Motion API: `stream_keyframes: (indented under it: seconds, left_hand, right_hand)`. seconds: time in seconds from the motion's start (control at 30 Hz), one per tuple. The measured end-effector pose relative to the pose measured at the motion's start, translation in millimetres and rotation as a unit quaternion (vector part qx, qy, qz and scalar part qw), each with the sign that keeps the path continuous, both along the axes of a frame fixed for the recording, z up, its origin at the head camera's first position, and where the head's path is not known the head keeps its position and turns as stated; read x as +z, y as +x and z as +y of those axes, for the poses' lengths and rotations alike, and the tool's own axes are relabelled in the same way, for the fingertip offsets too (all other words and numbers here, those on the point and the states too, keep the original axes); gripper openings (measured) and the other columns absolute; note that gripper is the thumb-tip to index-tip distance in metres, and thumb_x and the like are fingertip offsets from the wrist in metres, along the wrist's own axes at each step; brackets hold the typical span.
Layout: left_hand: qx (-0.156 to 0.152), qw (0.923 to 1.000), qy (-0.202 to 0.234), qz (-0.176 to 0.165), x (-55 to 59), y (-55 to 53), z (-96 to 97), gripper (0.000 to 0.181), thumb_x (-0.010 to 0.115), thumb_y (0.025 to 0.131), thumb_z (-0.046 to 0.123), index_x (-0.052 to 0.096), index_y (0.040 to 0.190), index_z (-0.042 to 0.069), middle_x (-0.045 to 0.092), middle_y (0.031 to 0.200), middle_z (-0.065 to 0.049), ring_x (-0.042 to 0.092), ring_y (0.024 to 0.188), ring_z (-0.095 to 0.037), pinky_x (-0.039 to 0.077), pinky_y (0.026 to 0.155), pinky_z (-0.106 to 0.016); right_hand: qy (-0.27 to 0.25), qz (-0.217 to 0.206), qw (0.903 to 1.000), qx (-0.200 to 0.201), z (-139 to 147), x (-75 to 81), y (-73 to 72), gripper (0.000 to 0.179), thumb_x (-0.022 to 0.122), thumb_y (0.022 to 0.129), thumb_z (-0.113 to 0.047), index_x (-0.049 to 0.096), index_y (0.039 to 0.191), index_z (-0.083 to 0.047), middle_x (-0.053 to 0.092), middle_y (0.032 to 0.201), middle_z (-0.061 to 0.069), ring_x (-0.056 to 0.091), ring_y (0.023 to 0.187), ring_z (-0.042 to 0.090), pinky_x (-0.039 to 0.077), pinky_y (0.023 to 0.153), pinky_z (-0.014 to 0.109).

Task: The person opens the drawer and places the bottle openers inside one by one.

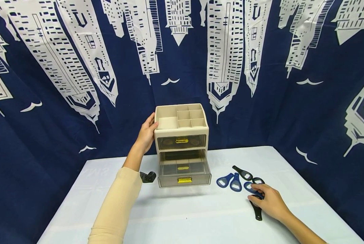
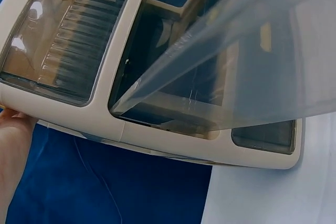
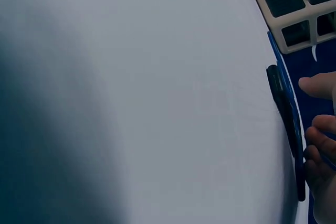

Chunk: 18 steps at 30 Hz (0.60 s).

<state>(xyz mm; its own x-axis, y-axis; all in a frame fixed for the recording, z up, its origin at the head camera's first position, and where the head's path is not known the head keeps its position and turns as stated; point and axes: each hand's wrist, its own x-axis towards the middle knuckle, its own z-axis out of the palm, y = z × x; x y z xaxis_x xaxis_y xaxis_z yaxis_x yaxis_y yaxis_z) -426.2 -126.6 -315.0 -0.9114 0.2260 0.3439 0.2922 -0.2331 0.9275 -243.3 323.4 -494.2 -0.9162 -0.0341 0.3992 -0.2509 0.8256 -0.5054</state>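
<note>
My left hand holds the upper left side of a beige drawer organizer, thumb over the rim. Its lower clear drawer, with a yellow handle, is pulled out; the upper drawer is closed. In the left wrist view, that hand is at the organizer's edge, fingertips hidden. At the right, my right hand is over a blue bottle opener, thumb and fingers apart around it. A black bottle opener lies partly under this hand. In the right wrist view, the fingers are spread beside the openers.
Two blue bottle openers lie between the organizer and my right hand. Another black opener is behind them, and a black ring end shows beside my fingers. A black perforated piece sits by my left forearm. A patterned blue cloth hangs behind the white table.
</note>
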Motion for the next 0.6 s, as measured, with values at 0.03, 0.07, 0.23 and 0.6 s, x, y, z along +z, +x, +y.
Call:
stream_keyframes:
  seconds: [0.03, 0.07, 0.23, 0.6]
  left_hand:
    - [0.001, 1.0, 0.0, -0.001, -0.2, -0.2, -0.1, 0.06, 0.036, 0.112, 0.003, 0.008, 0.166, 0.004, 0.011, 0.171, -0.015, 0.017, 0.155, -0.028, 0.022, 0.121, -0.046]
    - [0.002, 1.0, 0.0, -0.002, -0.4, -0.4, -0.1, 0.061, 0.036, 0.112, 0.003, 0.008, 0.166, 0.004, 0.011, 0.171, -0.015, 0.017, 0.155, -0.029, 0.022, 0.121, -0.046]
    - [0.002, 1.0, 0.004, -0.004, -0.4, -0.2, 0.5, 0.06, 0.036, 0.112, 0.004, 0.009, 0.166, 0.005, 0.012, 0.171, -0.014, 0.018, 0.155, -0.027, 0.022, 0.121, -0.046]
    - [0.001, 1.0, 0.003, -0.003, -0.6, -1.1, 0.4, 0.06, 0.036, 0.113, 0.005, 0.009, 0.166, 0.005, 0.011, 0.171, -0.013, 0.017, 0.155, -0.027, 0.021, 0.122, -0.045]
  right_hand:
    - [0.008, 0.006, 0.9999, 0.004, 0, -0.4, 1.2, 0.046, 0.091, 0.08, -0.023, 0.075, 0.114, 0.003, 0.072, 0.107, 0.013, 0.068, 0.101, 0.037, 0.053, 0.087, 0.054]
    - [0.015, 0.011, 0.9998, 0.008, 1, -0.7, 2.5, 0.045, 0.092, 0.079, -0.023, 0.075, 0.112, 0.003, 0.071, 0.108, 0.014, 0.068, 0.102, 0.04, 0.052, 0.088, 0.057]
    - [0.054, 0.022, 0.9982, 0.01, 0, -1.2, 7.5, 0.039, 0.091, 0.078, -0.021, 0.077, 0.107, 0.002, 0.071, 0.107, 0.016, 0.066, 0.103, 0.044, 0.05, 0.089, 0.061]
    - [0.105, -0.016, 0.9942, 0.015, -15, 2.5, 12.0, 0.023, 0.088, 0.081, -0.017, 0.077, 0.098, -0.007, 0.066, 0.098, 0.004, 0.067, 0.091, 0.03, 0.054, 0.079, 0.055]
